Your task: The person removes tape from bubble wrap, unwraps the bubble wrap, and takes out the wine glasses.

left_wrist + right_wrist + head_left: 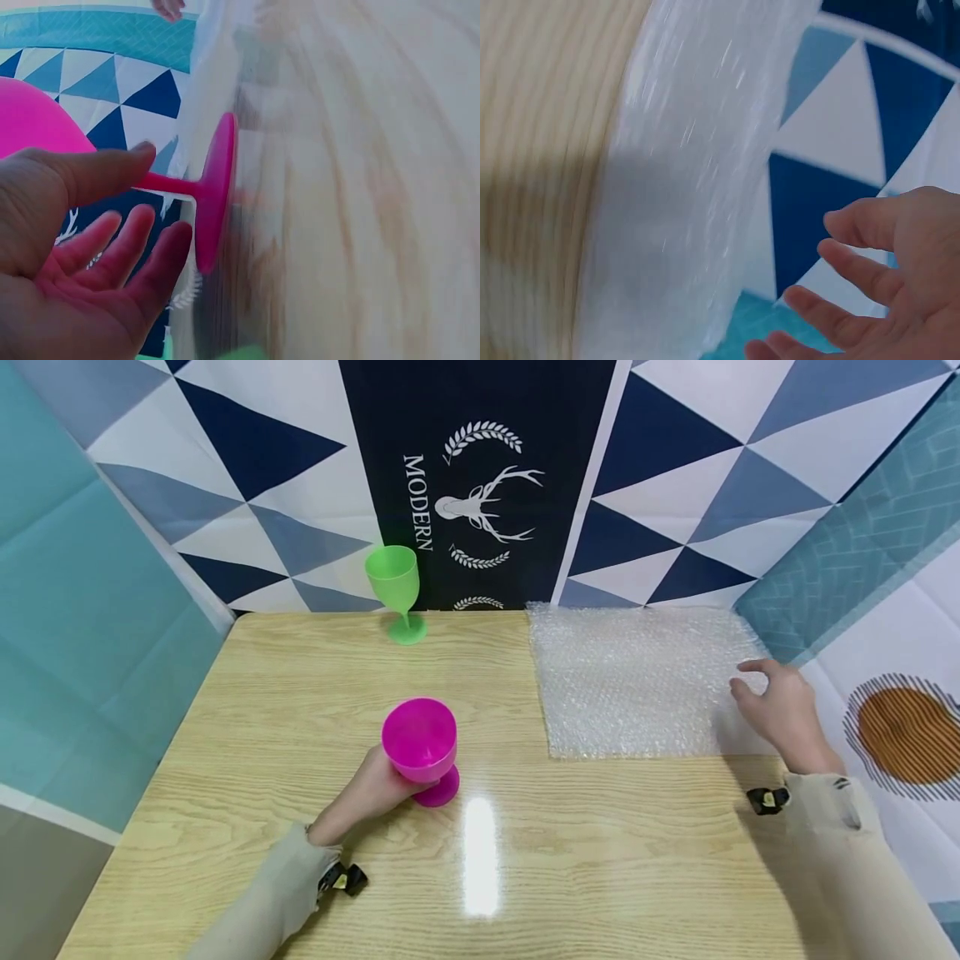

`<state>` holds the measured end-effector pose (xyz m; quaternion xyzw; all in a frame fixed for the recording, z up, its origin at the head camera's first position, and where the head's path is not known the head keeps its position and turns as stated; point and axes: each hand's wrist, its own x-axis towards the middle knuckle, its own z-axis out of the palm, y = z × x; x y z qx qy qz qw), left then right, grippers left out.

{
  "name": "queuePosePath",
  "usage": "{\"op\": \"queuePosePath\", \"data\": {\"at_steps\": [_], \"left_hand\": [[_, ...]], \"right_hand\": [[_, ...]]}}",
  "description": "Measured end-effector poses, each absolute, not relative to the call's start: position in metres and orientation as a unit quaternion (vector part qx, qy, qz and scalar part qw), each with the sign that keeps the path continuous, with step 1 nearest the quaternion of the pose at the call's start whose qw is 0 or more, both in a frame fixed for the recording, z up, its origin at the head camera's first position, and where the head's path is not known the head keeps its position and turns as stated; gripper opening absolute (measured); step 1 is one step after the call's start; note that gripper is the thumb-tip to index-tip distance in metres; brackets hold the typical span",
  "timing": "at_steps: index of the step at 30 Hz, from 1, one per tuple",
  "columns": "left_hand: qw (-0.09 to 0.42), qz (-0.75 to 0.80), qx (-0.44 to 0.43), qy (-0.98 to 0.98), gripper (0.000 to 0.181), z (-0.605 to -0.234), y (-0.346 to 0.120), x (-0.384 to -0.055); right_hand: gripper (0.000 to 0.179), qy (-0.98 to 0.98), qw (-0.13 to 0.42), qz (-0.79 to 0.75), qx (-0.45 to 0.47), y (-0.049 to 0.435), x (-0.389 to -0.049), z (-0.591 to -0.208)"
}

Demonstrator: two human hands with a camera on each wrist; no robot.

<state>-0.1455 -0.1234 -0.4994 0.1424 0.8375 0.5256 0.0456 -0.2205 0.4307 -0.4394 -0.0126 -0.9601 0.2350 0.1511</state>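
A pink goblet point(420, 739) stands near the middle of the table, bowl upward. My left hand point(382, 787) holds it by the stem just below the bowl. In the left wrist view the thumb lies across the stem point(169, 183), and the other fingers curve loosely on the far side; the index finger is hidden. Whether the goblet's foot touches the table I cannot tell. At the right, my right hand point(783, 710) hovers by the right edge of a bubble wrap sheet point(630, 685), thumb and fingers apart with nothing between them.
A green goblet point(393, 577) stands upright at the table's back edge, left of centre. Patterned cloth point(292, 435) hangs behind the wooden table point(585, 843), with more fabric along both sides. The bubble wrap lies flat at the back right.
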Motion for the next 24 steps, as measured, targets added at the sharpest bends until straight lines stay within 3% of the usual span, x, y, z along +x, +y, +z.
{"op": "queuePosePath", "data": {"at_steps": [6,24], "left_hand": [[0.047,0.55,0.122,0.825,0.07,-0.501,-0.123,-0.145],[0.041,0.551,0.129,0.823,0.064,-0.505,-0.119,-0.144]], "right_hand": [[0.041,-0.961,0.112,0.252,0.006,0.401,-0.203,-0.438],[0.04,-0.931,0.122,0.338,0.062,0.334,-0.168,-0.45]]}}
